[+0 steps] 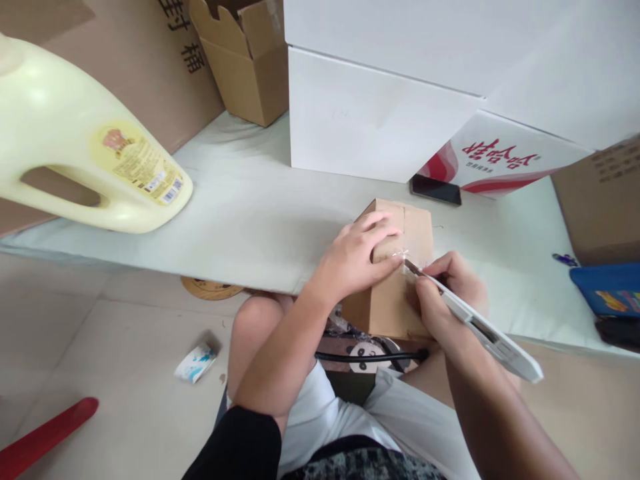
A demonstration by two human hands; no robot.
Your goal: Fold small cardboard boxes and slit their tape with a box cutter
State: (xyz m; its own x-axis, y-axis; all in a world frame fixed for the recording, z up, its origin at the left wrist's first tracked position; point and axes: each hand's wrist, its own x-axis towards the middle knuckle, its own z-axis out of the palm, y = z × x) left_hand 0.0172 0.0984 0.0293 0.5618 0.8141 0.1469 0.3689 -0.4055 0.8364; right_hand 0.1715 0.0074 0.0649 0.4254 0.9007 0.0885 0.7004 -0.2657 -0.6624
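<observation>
Noted right of centre in the frame: small brown cardboard box [393, 307] at the near edge of a pale green cloth-covered surface [250, 193], with left hand [353, 257] laid on its upper part, fingers spread and not closed around it. Gripped in right hand [443, 317], between thumb and fingers: slim white-handled knife [500, 343], slanting up from lower right, with dark tip at shiny clear tape [400, 255] on the box, contact unclear. Logged beyond: flat black phone [436, 190] beside red-and-white carton [515, 170] at upper right, large pale-yellow plastic bottle [65, 113] at upper left.
</observation>
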